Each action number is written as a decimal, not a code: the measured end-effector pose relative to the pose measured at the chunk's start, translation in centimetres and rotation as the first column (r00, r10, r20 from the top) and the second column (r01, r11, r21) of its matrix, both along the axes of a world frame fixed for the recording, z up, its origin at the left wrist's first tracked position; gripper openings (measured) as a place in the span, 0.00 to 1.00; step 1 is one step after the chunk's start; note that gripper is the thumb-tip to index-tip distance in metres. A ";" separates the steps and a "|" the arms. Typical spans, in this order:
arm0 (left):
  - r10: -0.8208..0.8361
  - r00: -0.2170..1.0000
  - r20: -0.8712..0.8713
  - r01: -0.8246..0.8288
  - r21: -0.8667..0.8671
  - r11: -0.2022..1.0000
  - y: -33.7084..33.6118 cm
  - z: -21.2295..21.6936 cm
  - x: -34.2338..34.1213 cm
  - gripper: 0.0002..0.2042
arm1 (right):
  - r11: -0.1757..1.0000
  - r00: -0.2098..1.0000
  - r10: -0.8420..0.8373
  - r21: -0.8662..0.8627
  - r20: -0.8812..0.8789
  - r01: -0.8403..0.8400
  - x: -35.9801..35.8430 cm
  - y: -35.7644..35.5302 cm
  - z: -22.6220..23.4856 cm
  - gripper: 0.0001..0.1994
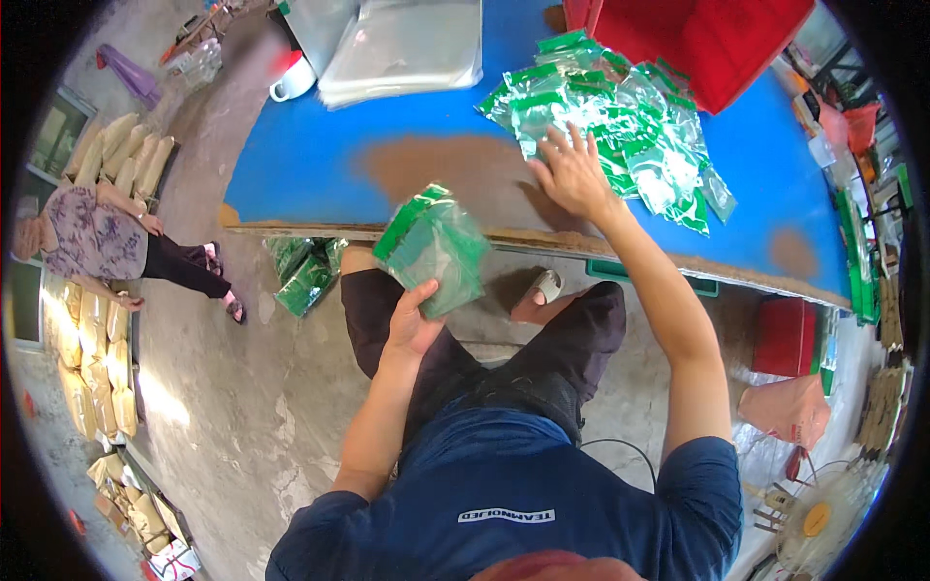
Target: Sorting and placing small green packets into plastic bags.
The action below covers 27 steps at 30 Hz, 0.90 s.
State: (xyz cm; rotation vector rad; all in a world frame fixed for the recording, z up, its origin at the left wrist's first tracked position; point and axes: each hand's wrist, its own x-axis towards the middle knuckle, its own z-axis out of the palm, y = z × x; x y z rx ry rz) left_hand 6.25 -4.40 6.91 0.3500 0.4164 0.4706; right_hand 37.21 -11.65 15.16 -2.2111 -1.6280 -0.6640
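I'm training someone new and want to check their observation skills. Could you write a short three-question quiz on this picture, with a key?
1. Which hand holds the small stack of bags: (a) left, (b) right, (c) both?
2. True or false: the right hand is inside the red bin.
3. Fill the gap: the loose pile of bags lies on a ____ table with brown patches.

Key:
1. a: the left hand holds it.
2. False: it is at the loose pile of bags.
3. blue.
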 end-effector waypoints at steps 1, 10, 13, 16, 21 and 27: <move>0.006 1.000 -0.002 -0.006 0.004 1.000 0.3 -0.1 -0.3 0.26 | 0.994 0.999 0.047 -0.093 -0.022 -0.049 -0.7 -0.2 -0.9 0.19; 0.135 0.987 -0.087 -0.140 -0.054 0.989 1.6 -0.3 -3.0 0.25 | 0.931 0.862 0.195 -0.188 -0.469 -0.313 -5.5 5.9 3.6 0.16; 0.032 0.993 0.115 -0.013 -0.159 0.987 0.0 -2.6 -0.3 0.25 | 0.997 0.957 -0.045 -0.079 -0.288 0.024 3.4 2.8 -0.1 0.21; 0.028 0.991 0.134 -0.017 -0.082 0.996 -1.0 -1.1 -1.7 0.26 | 0.973 0.994 0.091 -0.209 -0.065 -0.103 2.2 1.3 -2.4 0.22; 0.032 0.972 0.233 -0.016 -0.069 0.997 -1.0 -0.1 -2.3 0.26 | 0.913 0.904 0.360 -0.113 -0.230 -0.392 -2.6 0.9 -3.2 0.18; 0.015 0.997 0.070 -0.003 -0.171 0.985 3.0 -1.9 -2.0 0.22 | 0.940 0.885 0.231 -0.141 -0.404 -0.310 -5.4 1.2 -1.7 0.21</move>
